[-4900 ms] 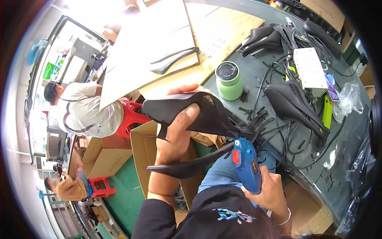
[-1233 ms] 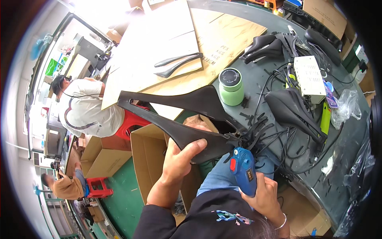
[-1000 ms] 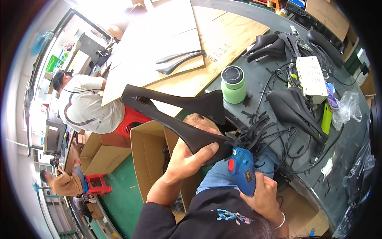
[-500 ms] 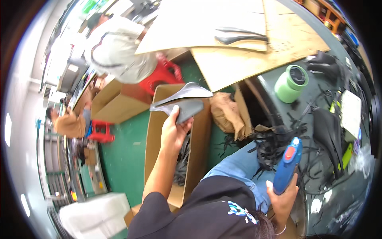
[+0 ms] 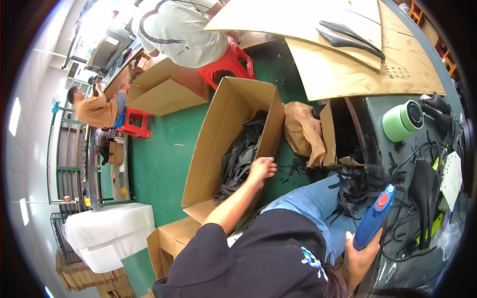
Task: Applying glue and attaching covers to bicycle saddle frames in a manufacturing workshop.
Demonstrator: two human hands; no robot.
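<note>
right grip: right hand [image 5: 361,254] wrapped round handle of blue glue gun [image 5: 375,217], red trigger up, nozzle toward worktop; held over the lap, just off the near worktop edge
left grip: left hand [image 5: 262,167] empty, fingers loosely curled, nothing clamped; over the open cardboard box [image 5: 226,124] at its near right wall
box: stands on green floor [image 5: 159,159] left of worktop, holds a heap of black moulded parts [image 5: 241,154]
floor beside box: crumpled brown paper bag [image 5: 303,131], touching box's right wall
worktop: grey, right side; green tape roll [image 5: 402,120] near its far edge, black saddle shell [image 5: 425,186] and tangled black cables [image 5: 367,181] toward near edge
far end: cardboard sheets [image 5: 348,59] with two black shells [image 5: 348,36] on top
others: person on red stool [image 5: 226,62] beyond box, another person at far left
</note>
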